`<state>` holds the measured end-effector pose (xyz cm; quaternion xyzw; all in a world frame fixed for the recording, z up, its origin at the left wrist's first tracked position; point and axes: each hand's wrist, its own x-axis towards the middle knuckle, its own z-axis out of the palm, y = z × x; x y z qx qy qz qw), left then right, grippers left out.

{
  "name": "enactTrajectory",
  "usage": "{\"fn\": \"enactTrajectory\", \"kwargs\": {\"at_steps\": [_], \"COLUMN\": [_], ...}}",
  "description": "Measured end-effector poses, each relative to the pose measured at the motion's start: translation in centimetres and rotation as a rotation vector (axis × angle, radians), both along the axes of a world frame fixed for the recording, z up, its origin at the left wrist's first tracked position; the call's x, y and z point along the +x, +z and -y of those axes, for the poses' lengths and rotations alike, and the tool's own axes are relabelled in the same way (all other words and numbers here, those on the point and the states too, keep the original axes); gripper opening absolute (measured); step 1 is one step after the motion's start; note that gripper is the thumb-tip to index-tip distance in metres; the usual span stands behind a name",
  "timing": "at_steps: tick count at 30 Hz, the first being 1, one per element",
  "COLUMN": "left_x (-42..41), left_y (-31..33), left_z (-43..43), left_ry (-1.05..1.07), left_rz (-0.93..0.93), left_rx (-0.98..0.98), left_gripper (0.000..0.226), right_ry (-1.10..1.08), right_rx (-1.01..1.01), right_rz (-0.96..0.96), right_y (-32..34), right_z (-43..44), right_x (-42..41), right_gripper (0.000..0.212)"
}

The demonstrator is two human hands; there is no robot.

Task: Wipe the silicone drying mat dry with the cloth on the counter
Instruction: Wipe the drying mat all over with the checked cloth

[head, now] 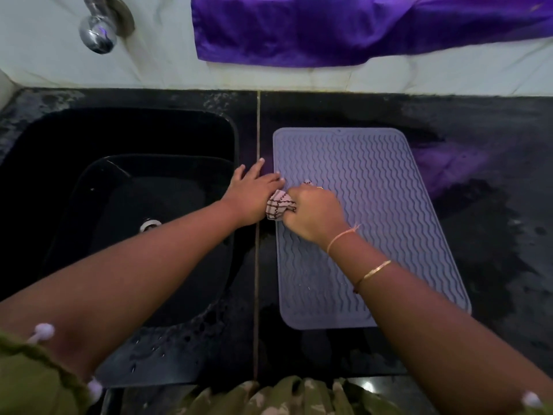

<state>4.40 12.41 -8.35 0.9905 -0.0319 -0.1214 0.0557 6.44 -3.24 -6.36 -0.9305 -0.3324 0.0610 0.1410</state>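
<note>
A grey silicone drying mat (386, 205) with wavy ridges lies flat on the black counter, right of the sink. My right hand (314, 214) grips a bunched white cloth (279, 206) with dark red checks and holds it down on the mat's left part. My left hand (254, 190) lies flat with straight fingers across the mat's left edge, just beside the cloth and touching it. Most of the cloth is hidden inside my right fist.
A black sink (119, 190) with a steel drain (149, 225) fills the left side. A chrome tap (98, 28) hangs above it. Purple fabric (344, 28) drapes over the white wall behind. The wet black counter (493, 235) stretches to the right.
</note>
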Motion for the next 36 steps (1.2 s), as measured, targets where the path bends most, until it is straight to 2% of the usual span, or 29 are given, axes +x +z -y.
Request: {"fn": "enactTrajectory", "kwargs": {"at_steps": [4, 7, 10, 19, 26, 28, 32, 34, 36], "left_x": [0.3, 0.4, 0.3, 0.3, -0.6, -1.2, -2.7, -3.4, -4.0], "left_y": [0.5, 0.7, 0.9, 1.2, 1.4, 1.4, 1.3, 1.1, 0.8], "left_z": [0.0, 0.4, 0.6, 1.4, 2.0, 1.7, 0.7, 1.1, 2.1], "left_ry": [0.011, 0.032, 0.051, 0.111, 0.101, 0.108, 0.13, 0.134, 0.12], "left_rz": [-0.083, -0.142, -0.188, -0.218, -0.132, -0.118, -0.122, -0.136, -0.184], "left_rx": [0.068, 0.09, 0.106, 0.145, 0.151, 0.037, -0.097, -0.12, -0.126], "left_gripper": [0.057, 0.059, 0.064, 0.064, 0.065, 0.07, 0.066, 0.058, 0.055], "right_ry": [0.004, 0.005, -0.023, -0.038, -0.072, -0.079, -0.145, -0.16, -0.13], "right_rx": [-0.058, -0.079, -0.033, -0.035, 0.051, 0.099, 0.321, 0.417, 0.43], "right_rz": [-0.257, -0.365, -0.471, -0.622, -0.802, -0.807, -0.712, -0.635, -0.579], "right_y": [0.8, 1.1, 0.8, 0.7, 1.1, 1.8, 3.4, 4.0, 3.9], "right_z": [0.2, 1.1, 2.1, 4.1, 5.3, 5.8, 5.8, 5.3, 4.8], "right_x": [0.3, -0.8, -2.1, -5.3, -5.9, -5.4, -3.2, -1.7, -1.2], "right_gripper": [0.012, 0.02, 0.006, 0.012, 0.011, 0.009, 0.028, 0.025, 0.012]}}
